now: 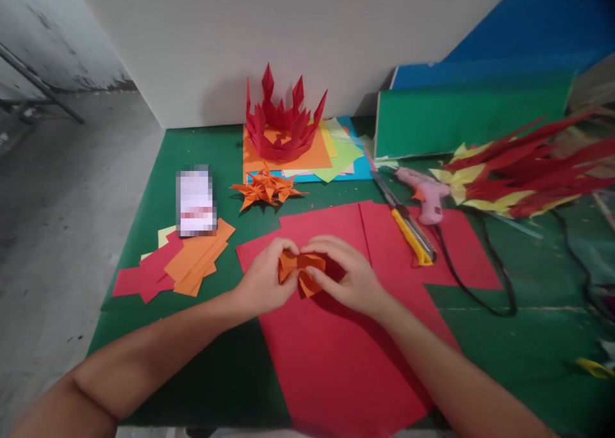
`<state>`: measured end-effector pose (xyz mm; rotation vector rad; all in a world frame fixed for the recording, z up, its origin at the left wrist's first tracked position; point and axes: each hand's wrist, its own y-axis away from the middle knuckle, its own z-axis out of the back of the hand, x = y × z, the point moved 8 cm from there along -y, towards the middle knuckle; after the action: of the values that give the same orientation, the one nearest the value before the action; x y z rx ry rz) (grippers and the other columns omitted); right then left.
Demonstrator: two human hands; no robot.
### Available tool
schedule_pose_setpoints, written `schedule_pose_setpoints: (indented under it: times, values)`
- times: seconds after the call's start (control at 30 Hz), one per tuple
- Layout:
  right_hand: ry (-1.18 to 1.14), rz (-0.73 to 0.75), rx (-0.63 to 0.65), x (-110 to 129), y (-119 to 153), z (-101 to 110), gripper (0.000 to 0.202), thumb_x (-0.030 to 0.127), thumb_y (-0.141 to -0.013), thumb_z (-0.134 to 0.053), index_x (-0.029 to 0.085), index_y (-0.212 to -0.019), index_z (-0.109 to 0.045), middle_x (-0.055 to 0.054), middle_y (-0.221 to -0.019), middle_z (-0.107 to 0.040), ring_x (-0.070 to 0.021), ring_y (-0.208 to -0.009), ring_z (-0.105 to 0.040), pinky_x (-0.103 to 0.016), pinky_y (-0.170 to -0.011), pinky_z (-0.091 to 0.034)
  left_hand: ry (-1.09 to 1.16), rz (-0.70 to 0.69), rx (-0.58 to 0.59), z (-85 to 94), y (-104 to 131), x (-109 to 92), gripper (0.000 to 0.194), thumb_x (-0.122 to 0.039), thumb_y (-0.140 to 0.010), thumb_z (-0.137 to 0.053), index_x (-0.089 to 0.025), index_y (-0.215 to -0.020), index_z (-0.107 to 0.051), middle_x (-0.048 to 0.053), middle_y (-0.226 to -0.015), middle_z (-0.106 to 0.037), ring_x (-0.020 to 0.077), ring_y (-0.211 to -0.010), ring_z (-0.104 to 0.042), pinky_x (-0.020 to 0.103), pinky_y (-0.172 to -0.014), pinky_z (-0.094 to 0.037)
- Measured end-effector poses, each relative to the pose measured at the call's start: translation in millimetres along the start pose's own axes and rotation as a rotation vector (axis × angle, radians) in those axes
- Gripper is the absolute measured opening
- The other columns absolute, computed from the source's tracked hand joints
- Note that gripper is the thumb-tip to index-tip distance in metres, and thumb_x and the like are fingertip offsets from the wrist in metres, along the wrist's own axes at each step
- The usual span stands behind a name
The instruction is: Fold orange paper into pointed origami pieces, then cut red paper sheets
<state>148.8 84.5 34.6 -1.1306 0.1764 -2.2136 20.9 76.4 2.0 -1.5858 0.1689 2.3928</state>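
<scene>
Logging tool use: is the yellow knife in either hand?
No: the yellow knife lies beside the pink glue gun, while the left hand and right hand hold folded orange paper.

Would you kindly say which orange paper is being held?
The small folded piece, pinched by the left hand and right hand; the strips, spiky cluster and sheet under the red crown lie untouched.
</scene>
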Motion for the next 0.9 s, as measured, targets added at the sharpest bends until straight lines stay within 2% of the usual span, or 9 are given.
schedule_pose_setpoints:
  times: [0.07, 0.13, 0.23, 0.33, 0.6, 0.9]
  values:
    - [-0.046, 0.002, 0.030, -0.5, -0.8, -4.3, 0.013, 0.016, -0.085, -0.051, 0.023, -0.093, -0.060, -0.004, -0.087, -0.067, -0.0162, -0.080, -0.064, -0.030, -0.073, -0.052, 0.061, 0.003, -0.029, 1.6, -0.9, 1.5, 0.031, -0.008, -0.073, -0.055, -0.022, -0.099, -0.045, 0.003, -0.095, -0.056, 0.0157, -0.083, -0.057, 0.029, -0.073, -0.047]
    - [-0.059, -0.005, 0.039, -1.7, -1.2, -5.8, 0.015, 0.012, -0.084, -0.049, 0.022, -0.086, -0.059, -0.002, -0.081, -0.066, -0.0144, -0.074, -0.063, -0.027, -0.068, -0.051, 0.168, 0.011, -0.049, 1.1, -2.0, 4.4, 0.034, -0.009, -0.073, -0.057, -0.022, -0.101, -0.042, 0.003, -0.097, -0.054, 0.0151, -0.085, -0.057, 0.028, -0.074, -0.048]
    - [-0.040, -0.027, 0.043, -4.4, -1.0, -5.5, 0.015, 0.011, -0.082, -0.049, 0.022, -0.085, -0.059, -0.001, -0.078, -0.067, -0.0137, -0.070, -0.063, -0.026, -0.066, -0.050, 0.328, 0.036, -0.093, 0.0, -3.2, 10.8, 0.037, -0.012, -0.074, -0.058, -0.022, -0.104, -0.039, 0.004, -0.100, -0.051, 0.0141, -0.086, -0.058, 0.028, -0.075, -0.049]
    - [-0.025, -0.041, 0.059, -5.7, -0.8, -5.3, 0.015, 0.011, -0.082, -0.049, 0.022, -0.084, -0.060, -0.001, -0.077, -0.068, -0.0137, -0.068, -0.064, -0.025, -0.065, -0.049, 0.397, 0.059, -0.143, 1.1, -3.4, 15.4, 0.038, -0.014, -0.074, -0.060, -0.021, -0.106, -0.039, 0.005, -0.102, -0.049, 0.0137, -0.089, -0.058, 0.028, -0.078, -0.050]
    - [0.002, -0.008, 0.068, -3.8, -0.3, -5.5, 0.018, 0.009, -0.081, -0.049, 0.022, -0.085, -0.061, -0.002, -0.078, -0.069, -0.0138, -0.070, -0.064, -0.025, -0.066, -0.050, 0.411, 0.112, -0.090, -2.9, -2.8, 16.1, 0.035, -0.019, -0.079, -0.058, -0.023, -0.108, -0.039, -0.002, -0.082, -0.054, 0.0122, -0.073, -0.058, 0.025, -0.067, -0.047]
    - [-0.039, -0.013, 0.081, -6.2, 1.0, -7.6, 0.022, 0.007, -0.079, -0.048, 0.022, -0.086, -0.061, -0.002, -0.081, -0.069, -0.0147, -0.074, -0.064, -0.026, -0.070, -0.051, 0.293, 0.156, -0.010, -5.1, -1.6, 14.3, 0.036, -0.020, -0.082, -0.054, -0.022, -0.113, -0.036, -0.003, -0.076, -0.054, 0.0114, -0.067, -0.055, 0.024, -0.063, -0.043]
